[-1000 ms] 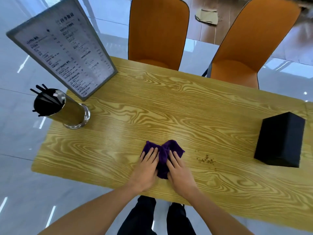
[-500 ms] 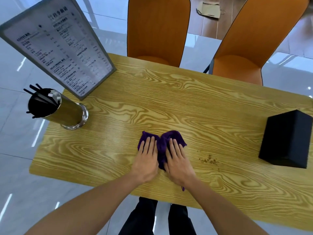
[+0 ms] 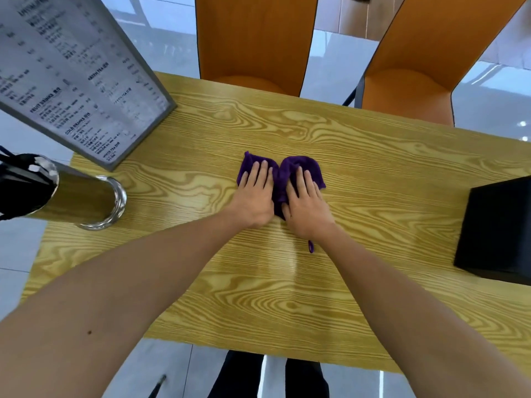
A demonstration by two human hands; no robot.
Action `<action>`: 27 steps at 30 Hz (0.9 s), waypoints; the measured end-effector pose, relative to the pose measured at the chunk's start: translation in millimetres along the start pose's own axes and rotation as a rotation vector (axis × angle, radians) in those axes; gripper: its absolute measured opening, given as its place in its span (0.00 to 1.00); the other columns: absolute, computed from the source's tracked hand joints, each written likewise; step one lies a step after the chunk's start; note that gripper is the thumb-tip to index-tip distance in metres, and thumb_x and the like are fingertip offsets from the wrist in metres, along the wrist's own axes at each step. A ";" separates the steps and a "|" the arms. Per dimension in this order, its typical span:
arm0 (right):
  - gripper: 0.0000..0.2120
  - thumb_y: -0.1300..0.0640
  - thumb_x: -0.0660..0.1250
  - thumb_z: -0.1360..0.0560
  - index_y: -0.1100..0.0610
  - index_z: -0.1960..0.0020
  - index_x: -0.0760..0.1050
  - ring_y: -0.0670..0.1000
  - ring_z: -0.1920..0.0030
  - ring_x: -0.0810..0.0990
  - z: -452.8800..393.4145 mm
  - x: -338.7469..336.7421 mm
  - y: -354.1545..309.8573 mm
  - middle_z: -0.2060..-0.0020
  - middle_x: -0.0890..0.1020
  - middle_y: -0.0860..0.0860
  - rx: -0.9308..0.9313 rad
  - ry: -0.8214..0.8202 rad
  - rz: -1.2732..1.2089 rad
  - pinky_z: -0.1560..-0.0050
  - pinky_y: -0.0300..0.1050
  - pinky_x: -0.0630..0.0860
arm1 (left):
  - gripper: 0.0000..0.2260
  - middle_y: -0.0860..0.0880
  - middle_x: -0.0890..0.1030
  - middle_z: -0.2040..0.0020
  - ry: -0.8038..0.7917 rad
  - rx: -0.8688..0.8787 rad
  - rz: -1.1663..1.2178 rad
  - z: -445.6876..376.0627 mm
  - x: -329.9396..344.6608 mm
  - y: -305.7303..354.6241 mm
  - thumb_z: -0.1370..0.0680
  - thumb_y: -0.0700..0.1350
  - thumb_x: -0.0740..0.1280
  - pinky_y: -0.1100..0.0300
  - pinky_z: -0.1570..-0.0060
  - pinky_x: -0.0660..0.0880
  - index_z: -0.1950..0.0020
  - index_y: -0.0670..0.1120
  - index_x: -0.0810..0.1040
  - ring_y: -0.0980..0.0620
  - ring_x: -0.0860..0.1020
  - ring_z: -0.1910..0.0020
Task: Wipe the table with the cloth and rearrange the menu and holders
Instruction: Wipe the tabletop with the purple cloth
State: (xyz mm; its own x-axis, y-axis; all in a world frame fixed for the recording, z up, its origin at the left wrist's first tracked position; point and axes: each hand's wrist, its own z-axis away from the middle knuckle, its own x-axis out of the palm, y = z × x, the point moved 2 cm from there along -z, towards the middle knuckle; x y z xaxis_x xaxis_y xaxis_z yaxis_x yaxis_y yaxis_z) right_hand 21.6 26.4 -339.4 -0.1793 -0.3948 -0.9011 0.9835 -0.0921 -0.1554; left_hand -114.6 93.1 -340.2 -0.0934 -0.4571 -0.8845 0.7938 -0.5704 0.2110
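Note:
A purple cloth lies bunched on the wooden table near its middle. My left hand and my right hand press flat on it side by side, fingers straight. A small loop of the cloth shows below my right wrist. A grey-framed menu stands tilted at the table's far left. In front of it a metal holder with black sticks stands at the left edge. A black box holder sits at the right edge.
Two orange chairs stand tucked against the far side of the table. Shiny grey floor tiles surround the table. My dark trouser legs show below the near edge.
Both hands have pushed the cloth away from me across the table. The crumbs seen to the right of the cloth earlier no longer show. The camera has moved closer to the table.

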 end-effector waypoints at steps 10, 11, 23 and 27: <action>0.33 0.50 0.55 0.17 0.59 0.18 0.46 0.60 0.19 0.38 59.6 21.2 -21.6 0.19 0.42 0.59 -0.023 0.010 -0.078 0.20 0.57 0.47 | 0.33 0.39 0.43 0.19 0.039 -0.021 0.051 64.1 26.2 19.3 0.19 0.48 0.56 0.44 0.22 0.46 0.19 0.39 0.43 0.41 0.40 0.20; 0.33 0.50 0.55 0.17 0.59 0.18 0.45 0.59 0.19 0.38 70.4 26.1 -24.3 0.19 0.42 0.58 -0.039 0.000 -0.081 0.20 0.57 0.47 | 0.34 0.39 0.42 0.19 0.038 -0.035 0.051 76.8 32.9 23.8 0.19 0.48 0.56 0.43 0.22 0.46 0.20 0.39 0.43 0.40 0.40 0.20; 0.31 0.52 0.57 0.19 0.59 0.19 0.54 0.59 0.19 0.44 197.9 90.7 -40.2 0.18 0.51 0.58 -0.207 -0.021 -0.037 0.22 0.59 0.55 | 0.36 0.35 0.56 0.21 0.057 -0.189 0.114 212.4 115.1 87.2 0.26 0.44 0.68 0.40 0.24 0.53 0.21 0.36 0.57 0.36 0.51 0.21; 0.33 0.52 0.59 0.19 0.59 0.18 0.51 0.59 0.19 0.42 228.9 104.4 -40.0 0.18 0.49 0.58 -0.240 -0.054 -0.010 0.22 0.59 0.54 | 0.38 0.36 0.54 0.20 -0.017 -0.240 0.116 239.8 134.2 107.5 0.28 0.42 0.70 0.40 0.25 0.52 0.22 0.36 0.58 0.37 0.48 0.20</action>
State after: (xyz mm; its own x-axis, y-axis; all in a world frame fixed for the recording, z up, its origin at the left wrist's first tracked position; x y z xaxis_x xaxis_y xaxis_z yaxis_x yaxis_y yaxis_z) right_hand -41.5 -220.4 -334.6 -0.1834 -0.4434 -0.8773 0.9576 0.1211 -0.2614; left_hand -186.0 -193.2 -336.4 -0.0021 -0.5221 -0.8529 0.9195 -0.3363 0.2036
